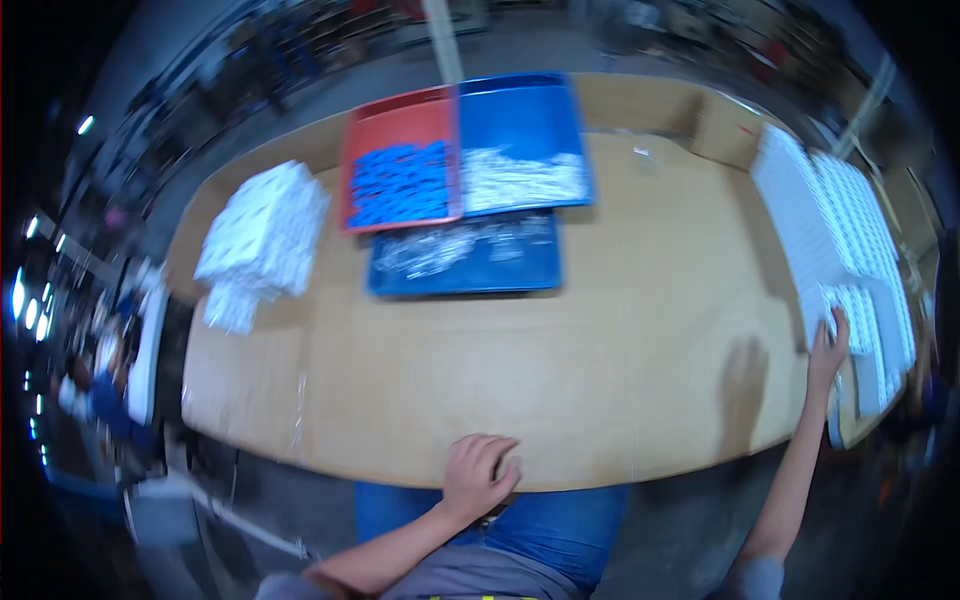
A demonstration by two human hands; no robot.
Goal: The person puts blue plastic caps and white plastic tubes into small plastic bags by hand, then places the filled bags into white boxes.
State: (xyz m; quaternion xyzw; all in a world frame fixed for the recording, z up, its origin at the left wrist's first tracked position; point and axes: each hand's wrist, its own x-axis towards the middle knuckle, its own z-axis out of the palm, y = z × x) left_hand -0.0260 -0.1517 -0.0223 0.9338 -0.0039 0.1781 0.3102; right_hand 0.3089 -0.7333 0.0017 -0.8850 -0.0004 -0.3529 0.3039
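My left hand (480,476) rests at the near edge of the cardboard-topped table, above my lap. Its fingers are bent and the thumb stands apart from them, with nothing visible between. Far to the right, my right hand (829,347) reaches to the lower front part of a long stack of white ribbed pieces (862,215). The fingertips are apart and seem to touch a white piece (852,305) there; blur hides the exact contact.
Loose blue parts (402,185) lie in a red tray (395,120), white parts (525,178) in a blue tray (515,105). Below them, a lower blue tray (470,282) holds clear pieces (430,248). White stacked blocks (262,230) stand at left. Cardboard walls (640,103) border the back.
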